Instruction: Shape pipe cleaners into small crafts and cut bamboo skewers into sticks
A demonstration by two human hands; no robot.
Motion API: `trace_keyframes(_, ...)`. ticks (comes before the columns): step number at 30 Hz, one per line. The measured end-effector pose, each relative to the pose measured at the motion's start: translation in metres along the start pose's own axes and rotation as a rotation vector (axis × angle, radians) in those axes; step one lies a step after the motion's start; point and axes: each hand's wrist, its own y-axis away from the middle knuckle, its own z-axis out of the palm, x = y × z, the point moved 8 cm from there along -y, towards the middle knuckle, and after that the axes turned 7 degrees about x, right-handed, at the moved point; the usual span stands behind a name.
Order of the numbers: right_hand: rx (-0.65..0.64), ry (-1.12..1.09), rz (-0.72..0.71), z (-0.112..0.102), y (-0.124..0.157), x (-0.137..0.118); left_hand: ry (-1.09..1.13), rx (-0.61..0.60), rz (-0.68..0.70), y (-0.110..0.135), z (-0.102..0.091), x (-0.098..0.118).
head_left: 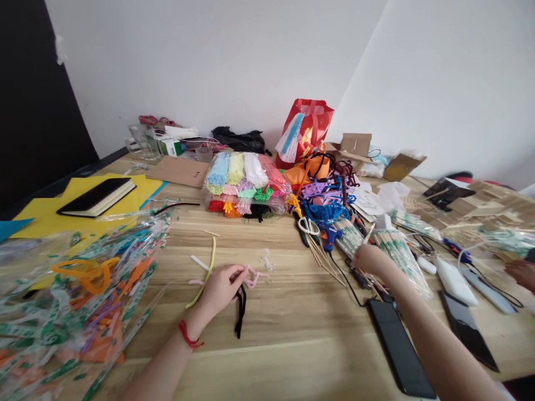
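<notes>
My left hand [223, 287], with a red cord on its wrist, pinches a bent pink pipe cleaner [254, 277] just above the wooden table. Under and beside that hand lie a yellow pipe cleaner [213, 250], a short white piece [201, 263] and a bent black pipe cleaner [241, 317]. Over the clutter at the right, my right hand [368, 259] is closed, and a thin pale pointed thing [369, 234] sticks up from it; its kind is unclear. White-handled scissors [309, 226] and a blue glue gun [331, 236] lie left of that hand.
A plastic pack of coloured pipe cleaners [246, 181] sits at the back middle, left of a red bag [311, 125]. Plastic wrappers [137, 284] cover the left side. A black phone [399, 348] lies under my right forearm. Another person's hand [522, 274] shows at the right edge.
</notes>
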Motion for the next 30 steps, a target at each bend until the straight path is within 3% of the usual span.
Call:
trace_keyframes(4, -0.081, -0.098, -0.076, 0.010, -0.021, -0.037, -0.015, 0.004, 0.003, 0.000, -0.001, 0.001)
trace_keyframes(9, -0.034, -0.128, -0.065, 0.022, -0.040, -0.074, 0.008, 0.003, -0.004, 0.001, 0.000, 0.000)
trace_keyframes(15, -0.001, -0.090, -0.041, 0.017, -0.010, -0.047, -0.022, 0.007, -0.004, 0.001, 0.001, -0.002)
trace_keyframes(19, -0.127, 0.002, -0.078, 0.043, 0.028, -0.032, -0.029, 0.024, 0.014, 0.000, 0.000, 0.000)
trace_keyframes(22, -0.147, 0.020, -0.078, 0.060, 0.043, -0.030, -0.042, 0.022, 0.014, 0.000, -0.001, 0.000)
trace_keyframes(25, -0.142, 0.015, -0.059, 0.061, 0.043, -0.027, -0.040, 0.020, 0.005, 0.001, -0.001, 0.001)
trace_keyframes(30, -0.105, -0.026, -0.013, 0.033, 0.021, -0.025, -0.006, 0.026, -0.005, 0.001, -0.001, 0.001)
